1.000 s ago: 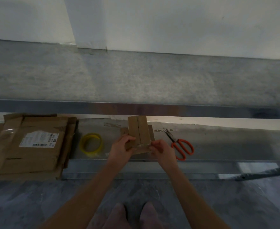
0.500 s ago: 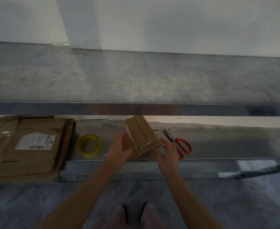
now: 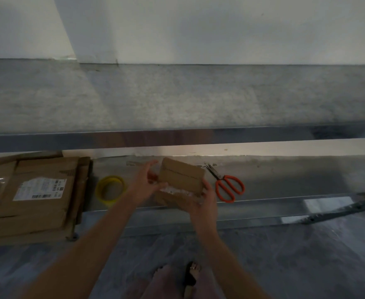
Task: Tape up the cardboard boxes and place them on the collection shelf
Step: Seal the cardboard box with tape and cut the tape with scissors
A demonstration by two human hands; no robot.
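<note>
One box in hand, none shelved

One small box (image 3: 181, 178) is all the work in progress that shows. Nearest, the person's feet (image 3: 177, 279) stand on the grey floor (image 3: 285, 266); both forearms reach forward to the rack's lower shelf (image 3: 285, 178). The right hand (image 3: 202, 199) holds the box from below at its near right corner, fingers curled round the edge. The left hand (image 3: 144, 184) is spread, fingers straight, palm toward the box's left end; whether it touches or is just beside cannot be told.

The box is lifted off the lower shelf and tilted, with a seam running along its upper face. A pale shiny patch sits on its near side, perhaps tape, perhaps a label; whether the seam is sealed is unclear. The tape (image 3: 110, 189) lies flat on the shelf just left of the hands; the scissors (image 3: 229, 187) lie just right; neither is held, so taping on this box looks either finished or not begun.

Further left lies a stack of flat cardboard (image 3: 37, 190), probably boxes not yet made up. Beyond are the upper shelf (image 3: 177, 100) and the wall (image 3: 198, 29); no finished box shows there, so the placing remains.
</note>
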